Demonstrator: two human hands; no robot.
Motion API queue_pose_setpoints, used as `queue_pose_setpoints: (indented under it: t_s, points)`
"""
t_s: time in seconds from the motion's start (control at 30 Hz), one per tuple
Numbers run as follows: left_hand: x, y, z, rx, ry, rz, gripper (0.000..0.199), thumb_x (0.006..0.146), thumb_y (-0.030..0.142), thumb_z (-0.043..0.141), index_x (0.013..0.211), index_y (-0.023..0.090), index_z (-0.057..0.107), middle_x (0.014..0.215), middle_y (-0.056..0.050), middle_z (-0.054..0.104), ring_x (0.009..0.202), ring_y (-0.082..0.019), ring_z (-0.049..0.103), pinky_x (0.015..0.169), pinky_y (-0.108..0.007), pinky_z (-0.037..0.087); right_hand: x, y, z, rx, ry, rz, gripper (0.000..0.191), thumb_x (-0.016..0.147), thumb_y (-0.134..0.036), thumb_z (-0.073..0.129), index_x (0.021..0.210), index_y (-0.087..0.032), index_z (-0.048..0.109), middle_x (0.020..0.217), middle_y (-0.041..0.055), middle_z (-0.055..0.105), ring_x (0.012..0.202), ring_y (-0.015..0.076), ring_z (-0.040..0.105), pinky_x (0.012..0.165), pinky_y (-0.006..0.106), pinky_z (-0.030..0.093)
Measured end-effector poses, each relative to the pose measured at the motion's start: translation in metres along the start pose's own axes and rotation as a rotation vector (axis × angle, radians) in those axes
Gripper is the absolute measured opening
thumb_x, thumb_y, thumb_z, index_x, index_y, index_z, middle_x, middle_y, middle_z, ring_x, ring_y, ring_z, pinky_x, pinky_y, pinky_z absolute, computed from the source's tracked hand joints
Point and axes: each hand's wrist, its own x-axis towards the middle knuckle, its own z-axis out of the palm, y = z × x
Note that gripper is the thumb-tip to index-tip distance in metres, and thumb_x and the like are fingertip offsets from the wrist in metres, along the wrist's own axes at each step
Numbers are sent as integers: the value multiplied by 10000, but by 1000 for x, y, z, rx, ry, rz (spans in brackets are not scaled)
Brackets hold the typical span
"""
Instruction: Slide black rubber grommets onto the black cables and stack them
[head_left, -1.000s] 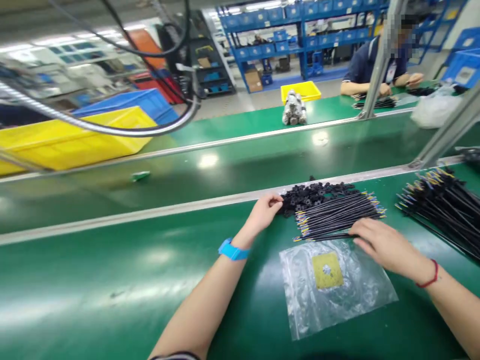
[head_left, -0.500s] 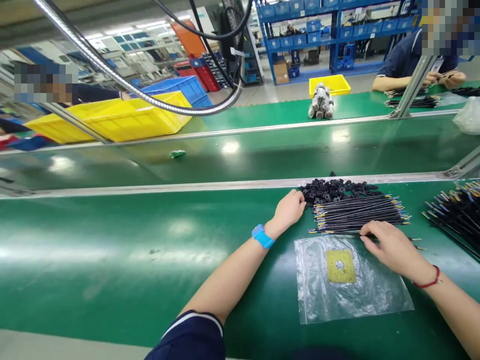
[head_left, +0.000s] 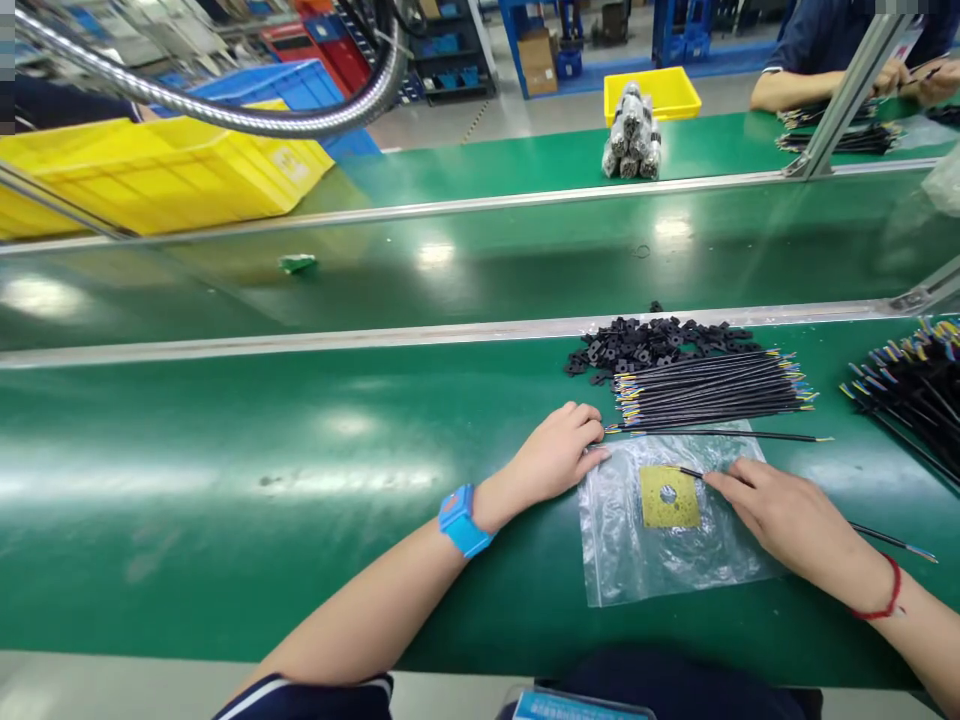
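In the head view my right hand [head_left: 795, 520] pinches a short black cable [head_left: 892, 540] with stripped coloured ends. One tip of it pokes out over the yellow square with a round hole [head_left: 652, 512], which lies at the clear zip bag [head_left: 615, 570]. My left hand [head_left: 559, 455], wearing a blue watch, has its fingers curled together beside the bag's upper left corner; what they hold, if anything, is hidden. Just beyond lies a row of black cables [head_left: 712, 390], with one loose cable in front. Behind them is a heap of small black plastic parts [head_left: 652, 345].
A thick bundle of cables [head_left: 915, 410] lies at the right. Metal rails cross behind the green table [head_left: 225, 500]. Farther back are yellow bins [head_left: 165, 180], a yellow tray [head_left: 675, 95], wrapped rolls [head_left: 634, 135] and a co-worker's arms [head_left: 802, 90]. A metal hose [head_left: 225, 115] hangs upper left.
My left hand has come back from the heap of black parts to the bag's corner. My right hand has drawn a cable off the row and toward me, over the bag. The view has tipped down.
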Motion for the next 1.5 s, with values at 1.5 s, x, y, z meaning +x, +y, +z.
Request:
queue_pose_setpoints:
  t_s: [1.5]
  points:
    - [39, 55, -7, -1160, 230, -142, 199, 714, 239, 714, 871, 168, 614, 795, -2, 568, 681, -96, 565, 681, -247, 487, 37, -6, -35, 53, 429, 210, 263, 915, -197, 444, 999, -205, 693, 664, 1, 569, 558, 94, 491, 547, 248, 341]
